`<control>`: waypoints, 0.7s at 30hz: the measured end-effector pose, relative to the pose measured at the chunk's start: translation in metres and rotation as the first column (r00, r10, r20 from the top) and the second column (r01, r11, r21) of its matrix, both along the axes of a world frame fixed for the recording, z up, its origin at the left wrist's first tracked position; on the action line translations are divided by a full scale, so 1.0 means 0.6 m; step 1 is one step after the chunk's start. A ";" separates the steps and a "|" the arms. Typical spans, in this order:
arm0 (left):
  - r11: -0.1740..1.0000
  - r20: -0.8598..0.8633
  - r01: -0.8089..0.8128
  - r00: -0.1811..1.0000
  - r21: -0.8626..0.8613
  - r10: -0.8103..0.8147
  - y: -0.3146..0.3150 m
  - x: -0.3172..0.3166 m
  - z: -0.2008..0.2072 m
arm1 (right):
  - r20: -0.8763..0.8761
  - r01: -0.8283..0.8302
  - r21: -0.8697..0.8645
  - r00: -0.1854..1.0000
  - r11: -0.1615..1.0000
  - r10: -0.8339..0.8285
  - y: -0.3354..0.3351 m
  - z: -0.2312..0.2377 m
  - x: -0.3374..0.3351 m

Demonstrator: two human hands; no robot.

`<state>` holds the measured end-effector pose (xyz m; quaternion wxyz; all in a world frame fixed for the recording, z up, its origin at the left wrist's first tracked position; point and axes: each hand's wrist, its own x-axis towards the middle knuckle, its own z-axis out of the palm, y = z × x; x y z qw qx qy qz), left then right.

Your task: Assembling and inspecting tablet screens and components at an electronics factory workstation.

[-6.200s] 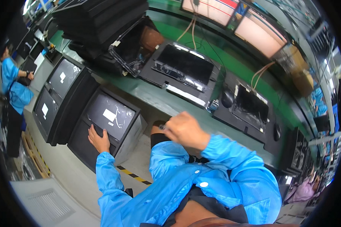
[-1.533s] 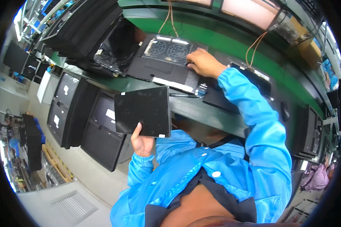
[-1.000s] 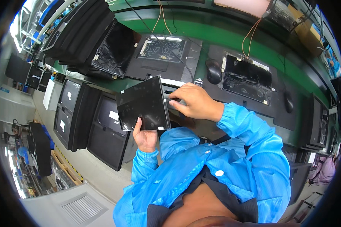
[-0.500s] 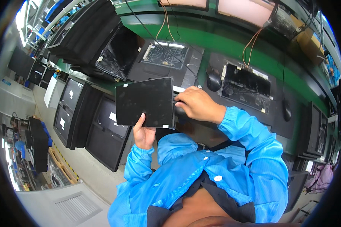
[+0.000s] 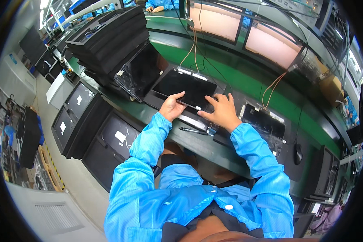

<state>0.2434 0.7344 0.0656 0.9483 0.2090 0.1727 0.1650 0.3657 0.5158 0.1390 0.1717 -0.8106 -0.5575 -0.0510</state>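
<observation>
A black flat display panel (image 5: 185, 85) with a glossy face lies over the black work mat, where the round-patterned glass plate showed before. My left hand (image 5: 172, 108) is at its near edge, thumb over the face and the other fingers at or under the rim, partly hidden. At the panel's right corner is my right hand (image 5: 222, 112), fingers spread, fingertips touching or just above the panel. A pen (image 5: 195, 131) lies on the bench in front of the panel.
A second panel (image 5: 264, 123) lies on the mat to the right, near a black mouse (image 5: 297, 154). Another dark panel (image 5: 143, 70) leans by tall stacked black trays (image 5: 109, 40) at left. Cables hang over the bench. More trays (image 5: 74, 121) stand lower left. Someone's hands (image 5: 155, 9) show across.
The panel has moved away from my body, up and right, down onto the mat. My right hand has gone from its side edge to its right corner, fingers now spread. The view has shifted.
</observation>
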 end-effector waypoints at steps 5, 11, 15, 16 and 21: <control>0.970 -0.208 0.228 0.956 0.086 -0.206 0.004 -0.026 0.068 | -0.073 0.053 -0.052 0.996 0.997 -0.057 0.005 0.007 0.018; -0.251 -0.015 0.303 0.664 0.919 0.748 -0.007 -0.094 0.026 | 0.061 0.047 -0.197 0.997 0.979 -0.036 0.022 -0.012 0.005; -0.570 0.199 0.288 0.740 0.769 0.642 -0.010 -0.098 -0.041 | 0.072 0.037 -0.206 0.997 0.978 -0.022 0.029 -0.015 -0.002; -0.566 0.160 0.328 0.746 0.757 0.646 -0.015 -0.090 -0.033 | 0.088 0.046 -0.214 0.996 0.976 -0.027 0.026 -0.015 -0.001; -0.589 0.150 0.354 0.755 0.727 0.639 -0.013 -0.089 -0.030 | 0.129 -0.139 0.066 0.983 0.988 0.130 -0.001 -0.005 -0.027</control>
